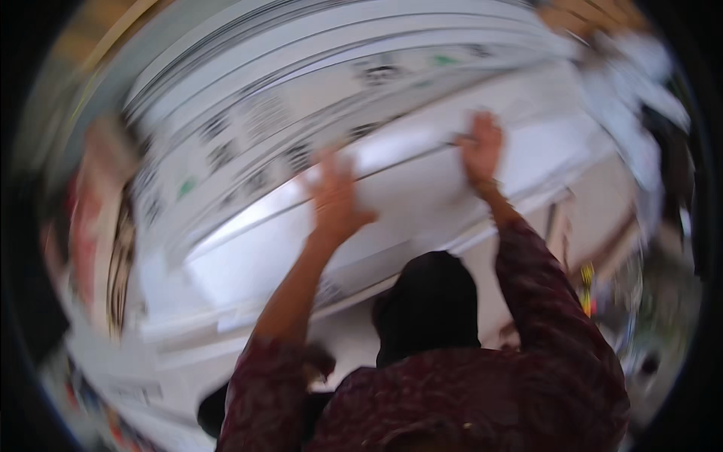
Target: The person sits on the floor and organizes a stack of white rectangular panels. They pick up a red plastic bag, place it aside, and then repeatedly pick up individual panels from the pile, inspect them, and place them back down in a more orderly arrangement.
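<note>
A long white panel or flat package (395, 209) with a shiny surface lies before me. A thin dark seam runs along its length. Above its left part is my left hand (339, 198), fingers and thumb spread and blurred by motion. My right hand (483, 147) is farther right over the same surface, palm down and fingers extended. Neither hand seems to grip anything; whether they touch the surface is hard to tell. Along the far side lies a larger white printed carton or sheet (316, 107), bearing black writing and green marks.
A brown carton with red areas (93, 226) stands at the left. Blurred, pale plastic-like wrapping (627, 113) is at the right rim. Below it are a yellow-and-black item (587, 282) and blurred clutter. My dark-clad knee (432, 305) is close to the panel's near edge.
</note>
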`<action>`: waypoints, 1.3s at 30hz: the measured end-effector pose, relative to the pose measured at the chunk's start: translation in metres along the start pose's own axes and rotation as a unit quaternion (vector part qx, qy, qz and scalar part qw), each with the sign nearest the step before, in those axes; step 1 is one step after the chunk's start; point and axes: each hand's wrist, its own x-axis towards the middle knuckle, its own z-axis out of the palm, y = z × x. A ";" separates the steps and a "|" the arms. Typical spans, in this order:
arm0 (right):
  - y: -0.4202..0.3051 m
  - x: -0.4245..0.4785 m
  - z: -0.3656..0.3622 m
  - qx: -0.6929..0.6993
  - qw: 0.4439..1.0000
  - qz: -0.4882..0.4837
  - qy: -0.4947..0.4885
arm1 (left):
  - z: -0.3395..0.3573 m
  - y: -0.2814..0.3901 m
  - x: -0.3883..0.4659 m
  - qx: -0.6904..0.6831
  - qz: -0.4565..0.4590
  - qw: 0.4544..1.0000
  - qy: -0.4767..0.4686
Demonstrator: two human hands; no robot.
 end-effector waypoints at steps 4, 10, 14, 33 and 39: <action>-0.017 0.017 -0.024 -0.028 0.997 0.058 -0.040 | 0.004 -0.003 -0.004 0.016 0.025 1.000 -0.009; -0.037 -0.013 -0.040 -0.035 0.985 0.170 0.017 | 0.011 -0.005 -0.010 0.019 0.086 0.996 0.014; -0.104 -0.077 -0.069 0.107 0.969 0.222 0.025 | 0.008 -0.040 -0.030 0.024 0.154 0.983 0.096; -0.117 -0.152 -0.099 0.709 0.332 0.622 0.025 | -0.073 -0.001 -0.181 -0.038 0.326 0.934 0.142; -0.124 -0.185 -0.086 0.854 0.435 0.282 0.037 | -0.064 -0.006 -0.245 0.008 0.298 0.954 0.035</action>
